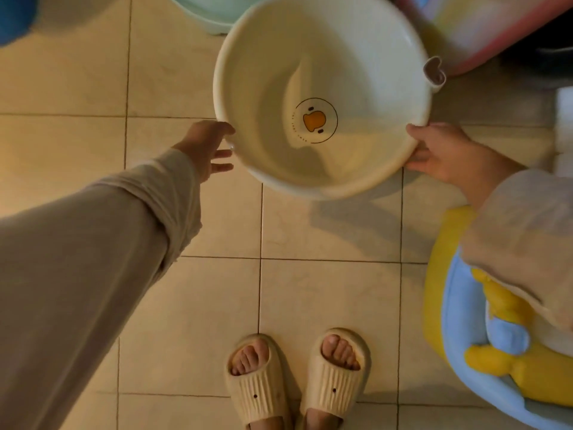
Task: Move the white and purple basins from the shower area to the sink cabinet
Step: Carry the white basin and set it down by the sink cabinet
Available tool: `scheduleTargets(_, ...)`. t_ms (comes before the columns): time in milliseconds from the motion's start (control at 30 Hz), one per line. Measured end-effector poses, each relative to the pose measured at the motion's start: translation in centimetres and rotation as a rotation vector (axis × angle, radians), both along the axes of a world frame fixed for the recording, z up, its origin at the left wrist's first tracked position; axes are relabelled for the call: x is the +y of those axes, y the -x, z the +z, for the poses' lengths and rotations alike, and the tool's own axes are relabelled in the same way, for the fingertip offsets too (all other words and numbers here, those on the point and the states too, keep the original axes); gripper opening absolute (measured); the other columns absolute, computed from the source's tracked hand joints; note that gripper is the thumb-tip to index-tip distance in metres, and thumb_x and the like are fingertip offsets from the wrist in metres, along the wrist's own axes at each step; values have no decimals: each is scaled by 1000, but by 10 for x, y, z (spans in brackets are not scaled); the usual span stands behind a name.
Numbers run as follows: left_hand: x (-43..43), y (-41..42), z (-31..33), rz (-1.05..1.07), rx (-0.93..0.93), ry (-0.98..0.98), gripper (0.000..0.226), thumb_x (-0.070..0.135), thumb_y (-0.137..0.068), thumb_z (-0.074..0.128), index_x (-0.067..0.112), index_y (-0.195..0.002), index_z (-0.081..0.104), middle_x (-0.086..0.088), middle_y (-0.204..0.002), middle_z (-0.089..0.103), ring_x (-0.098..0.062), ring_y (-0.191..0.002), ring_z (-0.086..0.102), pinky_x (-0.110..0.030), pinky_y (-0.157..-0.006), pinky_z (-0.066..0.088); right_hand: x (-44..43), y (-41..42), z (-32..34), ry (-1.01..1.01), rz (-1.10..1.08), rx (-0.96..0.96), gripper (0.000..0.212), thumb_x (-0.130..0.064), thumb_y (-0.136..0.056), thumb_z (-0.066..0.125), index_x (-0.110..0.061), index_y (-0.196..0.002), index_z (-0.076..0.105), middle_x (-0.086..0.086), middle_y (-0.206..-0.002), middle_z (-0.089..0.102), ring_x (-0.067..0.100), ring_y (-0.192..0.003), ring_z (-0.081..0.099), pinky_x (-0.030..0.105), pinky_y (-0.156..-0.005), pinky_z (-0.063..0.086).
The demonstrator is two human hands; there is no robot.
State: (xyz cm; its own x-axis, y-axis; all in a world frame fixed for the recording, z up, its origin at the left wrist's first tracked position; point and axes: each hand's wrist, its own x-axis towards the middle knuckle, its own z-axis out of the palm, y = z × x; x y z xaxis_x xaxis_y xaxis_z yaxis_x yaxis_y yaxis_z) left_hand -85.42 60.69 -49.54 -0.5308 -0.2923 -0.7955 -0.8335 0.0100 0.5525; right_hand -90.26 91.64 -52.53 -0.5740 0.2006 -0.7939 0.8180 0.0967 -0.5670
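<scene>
White basin point(322, 97) with duck print held tilted above the tiled floor point(192, 290), far of the slippers point(297, 377). Right hand point(440, 153) pinches the near-right rim, fingers under, thumb on top. Left hand point(206, 147) only touches the left rim, fingers spread, not clamped. Risk: one-sided grip lets the basin tip or slip and drop; its heart-shaped hang tab point(434, 72) sits close to the pink tub point(483, 32) and could snag. Green basin point(204, 10) just beyond. Purple basin not identifiable.

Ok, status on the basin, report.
Right hand gripping white basin rim. Left hand open at opposite rim. Green basin and pink tub crowd behind.
</scene>
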Motion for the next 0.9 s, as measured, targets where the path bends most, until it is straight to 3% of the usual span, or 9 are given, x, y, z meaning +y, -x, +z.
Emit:
scheduleTargets(67, 5, -26, 20, -79, -37, 43, 47, 15, -92, 48, 11, -139, 41, -5, -126, 48, -25, -113, 50, -41, -94, 48, -5, -29, 11, -60, 28, -39, 50, -21, -92, 55, -11, -138, 38, 3, -118, 51, 21, -106, 53, 44, -96, 47)
scheduleTargets(133, 10, -68, 52, -174, -103, 19, 45, 13, -93, 49, 9, -138, 43, -10, -127, 53, -24, -108, 52, -42, -94, 47, -10, -74, 32, -141, 95, -74, 39, -15, -92, 53, -13, -130, 45, 8, -105, 52, 22, -91, 54, 41, -84, 48)
scheduleTargets(200, 10, -122, 93, -223, -222, -53, 38, 9, -94, 47, 4, -131, 50, -17, -128, 58, -27, -104, 56, -41, -90, 48, -16, -132, 62, -93, 96, -153, 22, -6, -92, 50, -14, -112, 51, 10, -85, 57, 24, -72, 56, 36, -72, 49)
scheduleTargets(267, 7, -179, 138, -214, -348, -85, 33, 7, -95, 44, -1, -126, 54, -20, -120, 60, -28, -101, 57, -40, -89, 47, -23, -194, 101, -56, 102, -239, 17, -3, -92, 50, -11, -106, 55, 9, -78, 59, 26, -70, 59, 38, -72, 50)
scheduleTargets(367, 5, -253, 209, -53, -472, -123, 24, 8, -96, 39, 2, -112, 56, -16, -105, 59, -29, -88, 57, -34, -77, 46, -26, -285, 172, -109, 169, -351, 9, -9, -90, 53, -12, -92, 62, 16, -87, 64, 31, -84, 63, 44, -80, 51)
scheduleTargets(500, 3, -332, 296, 202, -592, -145, 19, 7, -96, 37, 5, -99, 56, -10, -84, 58, -22, -72, 55, -29, -66, 42, -13, -379, 282, -151, 270, -463, 17, -8, -89, 54, -3, -98, 67, 16, -80, 64, 24, -68, 60, 28, -59, 48)
scheduleTargets(700, 1, -389, 407, 114, -650, -128, 15, 5, -94, 42, 7, -86, 54, -9, -74, 58, -21, -62, 51, -25, -58, 36, 6, -422, 419, -175, 396, -440, 18, -5, -88, 53, -4, -102, 64, 12, -82, 66, 21, -70, 62, 27, -59, 48)
scheduleTargets(900, -9, -386, 475, -46, -540, -95, 11, 1, -92, 45, 4, -96, 56, -7, -70, 57, -19, -58, 49, -23, -56, 35, 13, -408, 479, -189, 362, -364, 16, -6, -89, 55, -5, -103, 62, 13, -80, 66, 27, -74, 63, 32, -66, 51)
